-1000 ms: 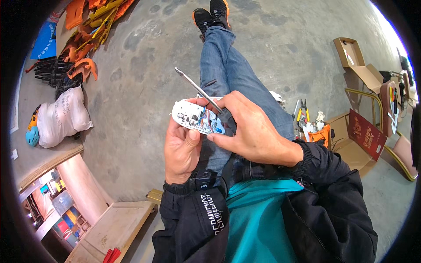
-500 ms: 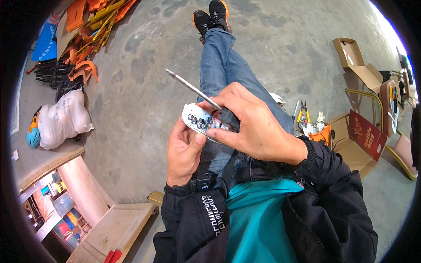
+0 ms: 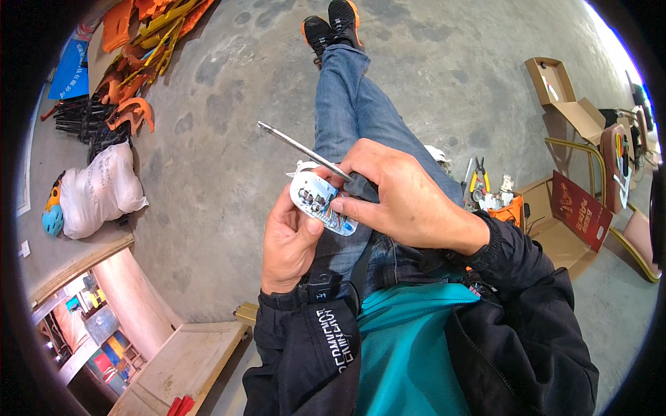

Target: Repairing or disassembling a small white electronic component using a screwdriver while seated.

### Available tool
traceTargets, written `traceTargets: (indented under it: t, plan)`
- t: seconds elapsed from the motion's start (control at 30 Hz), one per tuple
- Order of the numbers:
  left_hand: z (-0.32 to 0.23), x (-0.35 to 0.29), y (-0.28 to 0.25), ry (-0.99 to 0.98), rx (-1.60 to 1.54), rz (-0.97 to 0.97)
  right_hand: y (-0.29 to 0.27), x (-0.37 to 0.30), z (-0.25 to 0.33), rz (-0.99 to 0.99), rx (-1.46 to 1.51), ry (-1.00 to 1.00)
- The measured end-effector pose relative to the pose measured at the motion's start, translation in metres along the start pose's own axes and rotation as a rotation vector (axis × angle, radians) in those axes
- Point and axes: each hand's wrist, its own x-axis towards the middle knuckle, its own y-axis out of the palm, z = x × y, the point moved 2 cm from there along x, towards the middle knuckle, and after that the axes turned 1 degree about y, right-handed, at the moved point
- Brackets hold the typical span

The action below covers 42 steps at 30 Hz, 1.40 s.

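Observation:
Above my lap, my left hand [image 3: 290, 243] grips a small rounded white device [image 3: 310, 182], thumb on its near edge. Its open face shows a circuit board with dark components and thin wires, some of them blue. My right hand [image 3: 406, 197] is closed around the black handle of a screwdriver [image 3: 298, 147], whose metal shaft points up and left, past the device and clear of it. The right thumb and fingertips also touch the device's right part. Those fingers hide some of the board. What kind of device it is, I cannot make out.
Right of my legs lie yellow-handled pliers [image 3: 479, 182] and white and orange parts [image 3: 505, 205]. An open cardboard box [image 3: 565, 256] holds a red sheet [image 3: 581, 215]. At left sit a white bag [image 3: 104, 191] and orange parts [image 3: 132, 114]. A wooden bench [image 3: 173, 367] stands lower left.
The device has tilted so that more of its circuit board and wires shows. My right hand and the screwdriver have shifted slightly. Both hands keep their hold.

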Motion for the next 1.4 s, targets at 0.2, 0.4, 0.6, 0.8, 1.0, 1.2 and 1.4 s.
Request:
traceTargets:
  t: [0.2,0.4,0.6,0.8,1.0,1.2,1.4]
  plan:
    - [0.002,0.000,0.002,-0.001,-0.022,0.002,-0.002,0.001,-0.002,0.028,0.008,0.024]
    - [0.003,-0.001,-0.004,-0.033,-0.018,0.028,-0.004,0.002,-0.004,0.081,0.072,0.067]
    - [0.002,0.001,0.000,-0.005,-0.041,-0.040,-0.017,0.006,0.004,0.065,0.156,0.173]
    - [0.005,0.001,-0.011,-0.060,-0.239,0.068,-0.021,0.008,-0.006,0.090,0.229,0.144]
    - [0.002,0.000,-0.014,-0.074,-0.185,0.109,-0.011,0.010,-0.024,0.147,0.232,-0.132]
    - [0.003,0.000,-0.015,-0.061,-0.145,0.152,-0.014,0.011,-0.019,0.582,0.635,0.419]
    - [-0.001,0.002,-0.010,-0.082,-0.169,0.140,-0.004,0.006,-0.031,0.565,0.859,0.466]
